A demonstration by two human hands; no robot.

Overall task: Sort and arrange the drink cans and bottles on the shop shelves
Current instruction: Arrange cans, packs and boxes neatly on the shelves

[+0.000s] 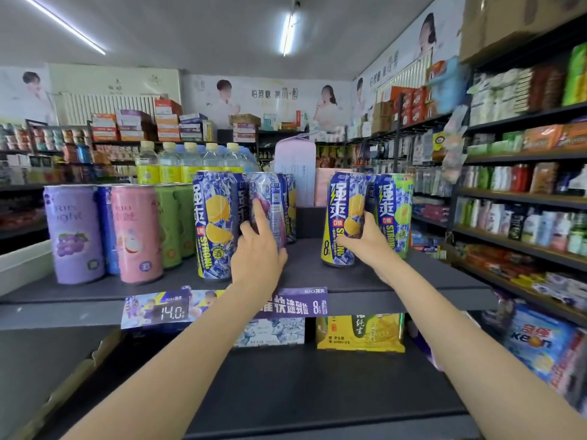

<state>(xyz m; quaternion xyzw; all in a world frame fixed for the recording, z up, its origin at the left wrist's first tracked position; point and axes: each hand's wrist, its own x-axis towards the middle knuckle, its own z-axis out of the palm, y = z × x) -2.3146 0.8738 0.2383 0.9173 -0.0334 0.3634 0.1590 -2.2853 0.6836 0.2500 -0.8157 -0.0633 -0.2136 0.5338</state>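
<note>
I see a bright, evenly lit shop: ceiling tubes (pixel 289 33) glare at twelve and eleven o'clock. Shadows are soft. Wide-angle bending warps the edges; goods at three o'clock smear with blur.

There is a single view, from a wide-angle camera worn on the person's head. It faces forward and slightly down across the dark top shelf (pixel 413 277), which lies close below, about chest height. Both forearms reach in from the near edge toward the cans. Farther off it takes in the far wall, the ceiling lights (pixel 287 33) and the shelving along the right (pixel 521 198). Straight lines bow toward the frame's edges.
</note>
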